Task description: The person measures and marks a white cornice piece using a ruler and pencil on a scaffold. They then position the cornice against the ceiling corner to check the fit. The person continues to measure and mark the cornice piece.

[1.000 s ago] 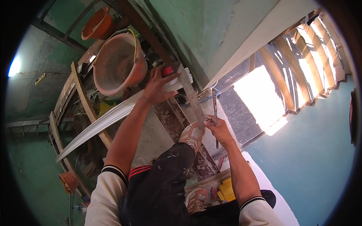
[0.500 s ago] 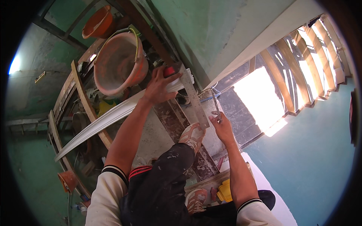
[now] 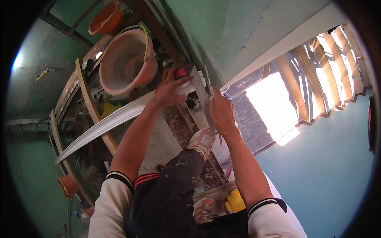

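With my left hand point(image 3: 168, 89) I press a metal square point(image 3: 201, 95) with a red-marked stock onto a long white moulding strip point(image 3: 107, 126), near its end. The fingers are closed around the stock and the moulding's edge. The square's blade lies across the strip and points toward my shoe. My right hand point(image 3: 222, 111) is closed on a long, thin, narrow blade point(image 3: 207, 77) that looks like a hacksaw blade. It stands alongside the square, close to the moulding's end. Whether it touches the moulding I cannot tell.
A large orange-pink tub point(image 3: 127, 63) and a smaller orange bucket point(image 3: 106, 20) stand at upper left. Wooden slats point(image 3: 89, 93) pass beneath the moulding. My shoe point(image 3: 201, 142) is on a dark plank point(image 3: 178, 123). A wall corner rises ahead; stairs descend at right.
My right hand has moved up and left with the thin blade, from beside the square's far tip to alongside the square. My left hand keeps its hold on the square.
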